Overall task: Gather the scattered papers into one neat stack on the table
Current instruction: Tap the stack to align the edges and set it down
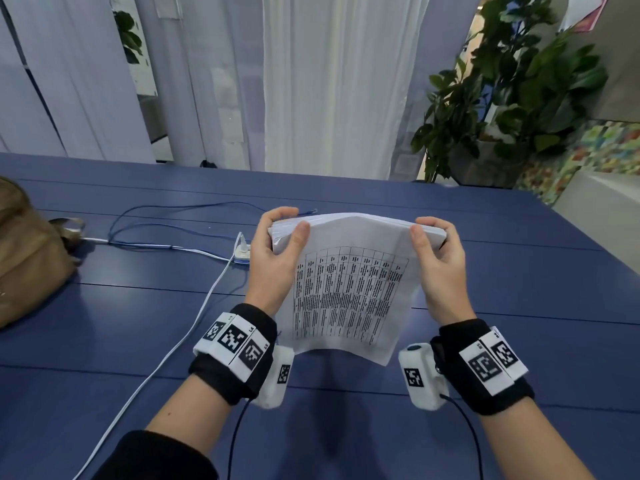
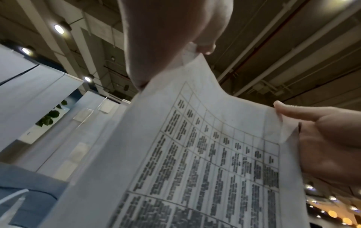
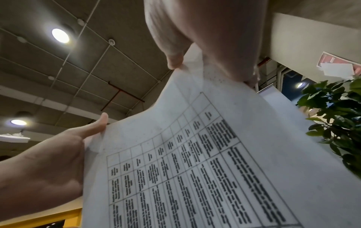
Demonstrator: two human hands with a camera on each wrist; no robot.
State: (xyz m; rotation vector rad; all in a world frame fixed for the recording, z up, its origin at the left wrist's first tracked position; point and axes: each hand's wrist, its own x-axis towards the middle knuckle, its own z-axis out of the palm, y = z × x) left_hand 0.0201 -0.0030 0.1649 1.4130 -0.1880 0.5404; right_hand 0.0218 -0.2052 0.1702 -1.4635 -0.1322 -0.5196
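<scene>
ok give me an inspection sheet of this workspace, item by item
surface: blue plank table; no loose sheets seen on it.
job's things: stack of papers, printed table on the near sheet, held upright off the table, top edge bowed.
clutter: tan bag at the left edge.
grips: left hand and right hand each grip a top corner of the stack, thumb on the near face; thumb also seen from the left wrist and the right wrist.
cables: white cable to a white plug block; thin blue cable looped behind it; black leads off the wrist cameras.
surroundings: white curtains, potted plant far right.
</scene>
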